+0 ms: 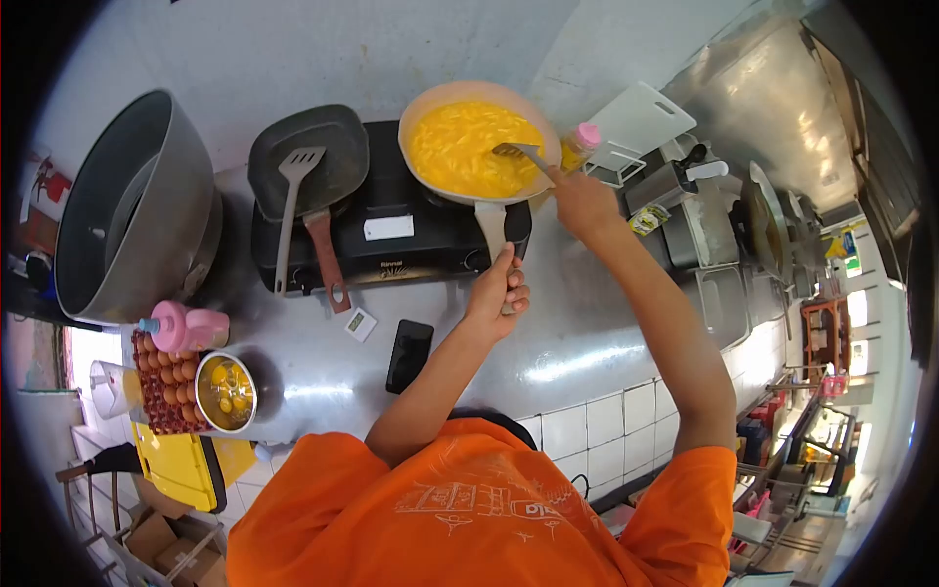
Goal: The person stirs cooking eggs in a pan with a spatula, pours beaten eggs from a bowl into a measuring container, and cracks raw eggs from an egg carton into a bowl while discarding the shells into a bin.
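On the right burner of the black gas stove [391, 259] sits a light-coloured frying pan [412, 101] full of yellow egg mixture [468, 147], partly set in pale strips. My left hand [497, 296] is closed around the pan's handle [490, 223]. My right hand [584, 203] grips a grey spatula [529, 153], its blade dipped in the egg at the right side of the pan. The far end of its handle is hidden in my fist.
A dark square pan [323, 147] with another slotted spatula [291, 210] rests on the left burner. Left stand a large metal pot [147, 225], a pink bottle [186, 326], an egg tray [164, 377] and a bowl of cracked eggs [226, 392]. A phone [409, 355] lies near the front edge.
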`<move>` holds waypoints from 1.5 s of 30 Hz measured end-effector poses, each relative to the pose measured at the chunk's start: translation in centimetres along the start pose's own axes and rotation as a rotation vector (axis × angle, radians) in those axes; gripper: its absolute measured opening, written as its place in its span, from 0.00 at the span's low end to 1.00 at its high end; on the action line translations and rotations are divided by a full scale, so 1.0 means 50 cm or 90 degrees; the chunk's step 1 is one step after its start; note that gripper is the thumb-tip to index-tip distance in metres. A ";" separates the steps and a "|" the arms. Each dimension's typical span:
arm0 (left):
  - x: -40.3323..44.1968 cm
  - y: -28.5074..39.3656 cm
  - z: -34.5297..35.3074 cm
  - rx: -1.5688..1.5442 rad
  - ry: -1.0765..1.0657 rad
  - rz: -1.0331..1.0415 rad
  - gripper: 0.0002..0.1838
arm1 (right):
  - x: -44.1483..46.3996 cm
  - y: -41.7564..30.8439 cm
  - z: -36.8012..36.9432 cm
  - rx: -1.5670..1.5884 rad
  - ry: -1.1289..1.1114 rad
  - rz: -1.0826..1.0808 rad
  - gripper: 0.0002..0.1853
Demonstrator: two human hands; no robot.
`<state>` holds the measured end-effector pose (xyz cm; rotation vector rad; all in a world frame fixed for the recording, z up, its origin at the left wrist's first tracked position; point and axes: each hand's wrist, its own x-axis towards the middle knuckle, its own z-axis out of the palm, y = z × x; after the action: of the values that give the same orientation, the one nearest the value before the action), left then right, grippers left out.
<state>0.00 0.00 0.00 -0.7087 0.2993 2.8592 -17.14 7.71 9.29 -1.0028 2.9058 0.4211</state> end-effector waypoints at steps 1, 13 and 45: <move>-0.001 0.001 -0.004 0.000 0.012 0.001 0.16 | 0.013 -0.006 0.008 -0.004 0.025 -0.003 0.30; 0.001 -0.001 0.008 -0.021 0.016 0.018 0.15 | 0.109 -0.039 -0.123 -0.017 0.030 -0.034 0.20; 0.010 -0.005 -0.012 -0.128 -0.088 -0.009 0.27 | -0.122 -0.099 -0.158 -0.057 -0.055 -0.100 0.18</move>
<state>-0.12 0.14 -0.82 -0.5386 -0.0136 2.9337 -8.89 5.53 16.48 -1.1819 2.7293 0.5738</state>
